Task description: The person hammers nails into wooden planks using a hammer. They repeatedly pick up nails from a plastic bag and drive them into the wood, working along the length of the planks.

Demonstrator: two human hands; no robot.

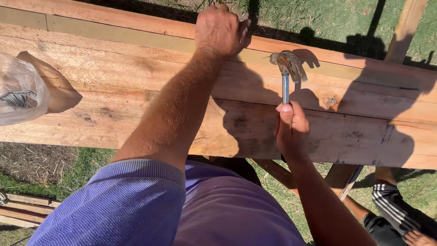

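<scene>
The right hand (pixel 291 130) is shut tight on a hammer (pixel 287 73), whose head is over the planks (pixel 114 91). The left hand (pixel 221 29) is a fist at the far edge, well apart from it. A bag of nails (pixel 18 93) sits far left. Loose nails (pixel 331 101) lie right of the hammer.

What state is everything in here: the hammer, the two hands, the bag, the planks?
hammer: held upright by its handle, head over the planks
right hand: closed on the hammer
left hand: fisted at the far plank edge
plastic bag: lying on the planks, nails inside
planks: flat, side by side
</scene>
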